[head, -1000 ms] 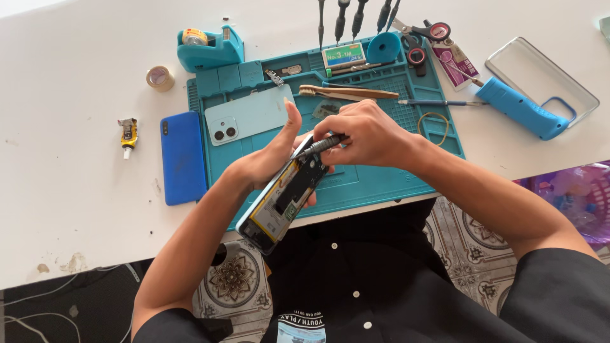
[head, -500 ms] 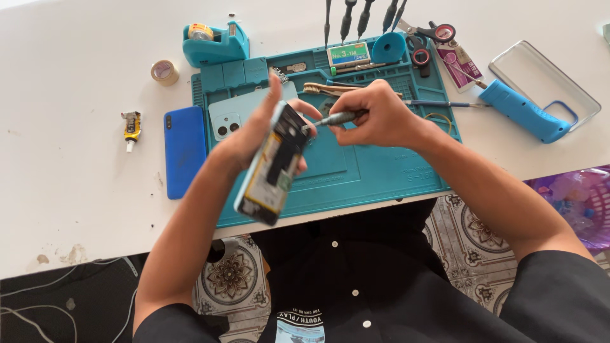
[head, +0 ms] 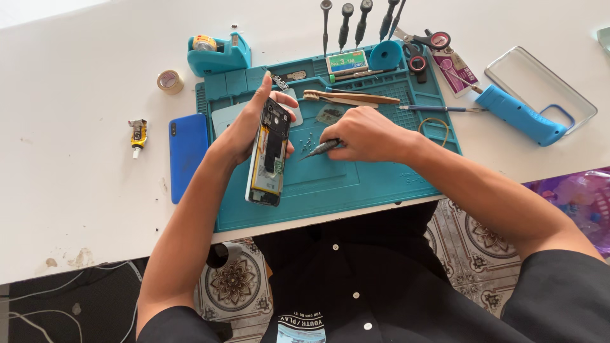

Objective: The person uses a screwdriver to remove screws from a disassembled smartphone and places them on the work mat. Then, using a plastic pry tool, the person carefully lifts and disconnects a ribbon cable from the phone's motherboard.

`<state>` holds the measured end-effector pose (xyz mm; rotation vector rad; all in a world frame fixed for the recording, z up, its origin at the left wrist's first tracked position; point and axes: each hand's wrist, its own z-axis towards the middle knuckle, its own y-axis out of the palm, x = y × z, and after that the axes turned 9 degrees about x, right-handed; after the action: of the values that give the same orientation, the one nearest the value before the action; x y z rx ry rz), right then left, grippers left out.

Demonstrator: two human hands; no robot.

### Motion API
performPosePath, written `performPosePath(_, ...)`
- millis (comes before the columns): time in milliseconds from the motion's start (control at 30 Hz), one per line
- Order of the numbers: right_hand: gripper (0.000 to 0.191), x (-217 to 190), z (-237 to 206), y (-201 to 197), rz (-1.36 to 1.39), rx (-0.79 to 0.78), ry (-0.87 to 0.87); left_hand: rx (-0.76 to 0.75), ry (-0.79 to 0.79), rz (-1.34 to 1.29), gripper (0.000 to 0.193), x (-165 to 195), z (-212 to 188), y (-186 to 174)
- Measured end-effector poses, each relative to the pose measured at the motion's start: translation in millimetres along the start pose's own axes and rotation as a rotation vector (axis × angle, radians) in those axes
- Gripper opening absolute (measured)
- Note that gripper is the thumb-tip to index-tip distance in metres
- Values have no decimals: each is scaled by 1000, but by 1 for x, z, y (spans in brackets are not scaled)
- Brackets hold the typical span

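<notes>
Disassembly work is shown on a teal silicone repair mat (head: 356, 184) laid on a white desk (head: 76, 165). An opened smartphone with its back cover removed (head: 269, 152) is held in the left hand (head: 244, 130), tilted on its long edge above the left part of the mat; the grip is closed around the phone, with the index finger extended along its upper end. A slim dark precision screwdriver (head: 321, 149) is pinched in the right hand (head: 368, 133), the grip being closed on the tool. The screwdriver tip is pointed left, toward the phone, just above the mat surface. A cluster of tiny screws (head: 307, 140) is seen on the mat between the two hands.

A blue rectangular phone back cover (head: 187, 155) is placed on the desk just beside the mat's left edge. A teal tape dispenser (head: 216, 54) is positioned behind the mat's upper left corner, with a small roll of tape (head: 169, 81) near it. A wooden-handled brush (head: 349, 97) is laid across the upper mat. A clear phone case (head: 540, 86) is located at the far right of the desk.
</notes>
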<state>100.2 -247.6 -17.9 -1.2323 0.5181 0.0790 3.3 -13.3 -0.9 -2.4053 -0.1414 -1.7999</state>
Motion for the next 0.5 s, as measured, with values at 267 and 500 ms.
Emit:
performPosePath(267, 20, -2, -2, -12, 124, 42, 37, 22, 20, 134, 75, 4, -3, 5)
performPosePath(500, 32, -8, -3, -16, 243, 174, -21, 1, 49, 138, 77, 2, -3, 5)
